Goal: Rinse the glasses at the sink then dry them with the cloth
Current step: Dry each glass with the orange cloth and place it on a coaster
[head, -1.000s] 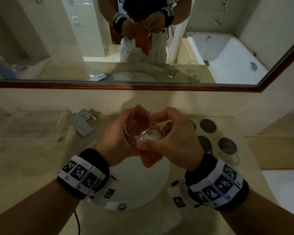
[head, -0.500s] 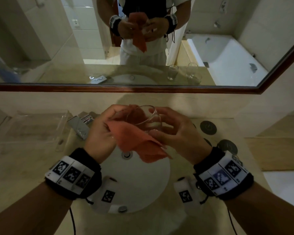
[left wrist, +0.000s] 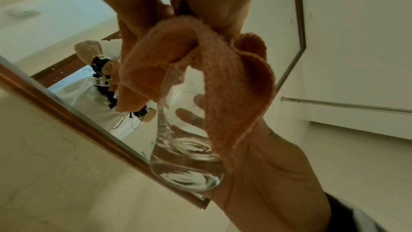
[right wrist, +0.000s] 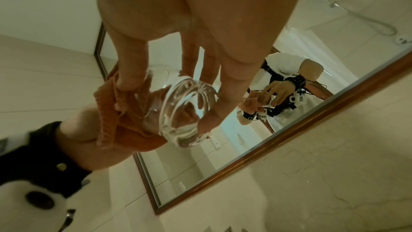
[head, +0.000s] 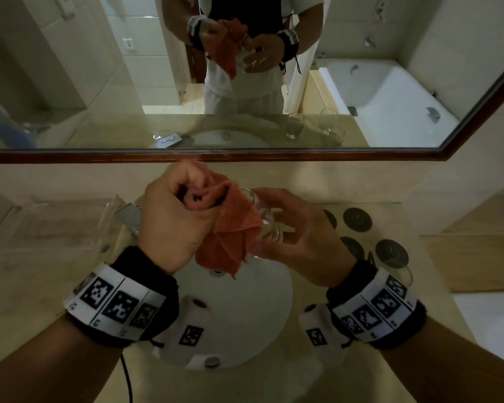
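Observation:
A clear glass lies tilted on its side above the sink basin, mouth toward the left. My right hand grips it by the base with thumb and fingertips. In the right wrist view the glass shows its thick bottom between my fingers. My left hand grips a bunched orange cloth against the glass's rim, and a loose corner hangs down. In the left wrist view the cloth drapes over the glass. Whether cloth reaches inside the glass is hidden.
A chrome faucet stands behind my left hand, beside a clear plastic tray. Dark round coasters lie on the counter at the right, and another glass stands there. The mirror hangs close behind.
Both hands have risen toward the mirror. The cloth went from beneath the glass to bunched in my left hand at its rim. The glass now rests in my right hand alone.

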Tool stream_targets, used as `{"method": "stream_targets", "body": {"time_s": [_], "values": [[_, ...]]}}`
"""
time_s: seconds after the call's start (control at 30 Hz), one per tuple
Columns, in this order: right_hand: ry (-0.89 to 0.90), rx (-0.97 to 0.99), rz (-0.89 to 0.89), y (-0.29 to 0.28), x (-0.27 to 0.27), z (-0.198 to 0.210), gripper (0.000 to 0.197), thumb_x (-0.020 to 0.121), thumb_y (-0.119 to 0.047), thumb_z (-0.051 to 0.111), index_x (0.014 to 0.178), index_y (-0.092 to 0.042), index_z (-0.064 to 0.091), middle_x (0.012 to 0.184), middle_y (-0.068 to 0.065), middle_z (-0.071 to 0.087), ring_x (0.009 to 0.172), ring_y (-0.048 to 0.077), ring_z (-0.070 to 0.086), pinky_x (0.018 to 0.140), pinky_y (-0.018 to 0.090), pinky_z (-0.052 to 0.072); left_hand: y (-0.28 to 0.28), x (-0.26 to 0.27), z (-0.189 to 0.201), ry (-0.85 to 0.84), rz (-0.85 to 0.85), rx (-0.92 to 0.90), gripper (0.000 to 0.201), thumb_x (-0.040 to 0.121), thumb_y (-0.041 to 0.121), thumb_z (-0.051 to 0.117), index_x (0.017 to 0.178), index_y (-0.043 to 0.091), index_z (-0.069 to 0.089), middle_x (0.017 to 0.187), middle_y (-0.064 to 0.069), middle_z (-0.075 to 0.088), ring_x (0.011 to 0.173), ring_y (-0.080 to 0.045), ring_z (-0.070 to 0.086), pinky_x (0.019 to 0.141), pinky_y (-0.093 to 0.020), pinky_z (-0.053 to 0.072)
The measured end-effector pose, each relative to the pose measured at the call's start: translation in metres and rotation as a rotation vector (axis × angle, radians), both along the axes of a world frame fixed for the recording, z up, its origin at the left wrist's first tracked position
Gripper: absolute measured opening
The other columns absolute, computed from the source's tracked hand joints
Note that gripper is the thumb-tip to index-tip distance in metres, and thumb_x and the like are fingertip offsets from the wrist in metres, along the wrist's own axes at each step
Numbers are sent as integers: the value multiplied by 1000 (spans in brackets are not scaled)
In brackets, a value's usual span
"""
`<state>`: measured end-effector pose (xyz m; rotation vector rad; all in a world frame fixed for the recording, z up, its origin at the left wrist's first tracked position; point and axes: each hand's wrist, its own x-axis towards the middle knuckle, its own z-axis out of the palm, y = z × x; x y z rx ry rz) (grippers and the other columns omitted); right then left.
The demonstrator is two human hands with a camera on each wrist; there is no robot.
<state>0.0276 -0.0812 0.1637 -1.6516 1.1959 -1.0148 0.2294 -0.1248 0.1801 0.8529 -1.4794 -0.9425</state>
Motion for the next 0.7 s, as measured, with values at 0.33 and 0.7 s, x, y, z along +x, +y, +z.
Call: {"method": "stream_targets", "body": {"time_s": [0.33,0.7], "values": [[52,-59,-68,1,-4,2,77,71,-43,84,138,-24,54,129,-13,64,113,3,63,92,36,59,6,8,8,-485,-190,-35,20,86,46,62,95,37,78,106,20,73,111,-6,61,97,-28,47],[148,-170,-50,4,-3,1,80,65,-54,81,136,-23,57,127,-12,66,114,1,62,95,35,57,20,11,15,-999,-470,13,36,74,61,60,103,39,61,117,22,55,104,-8,58,86,-36,53]]}}
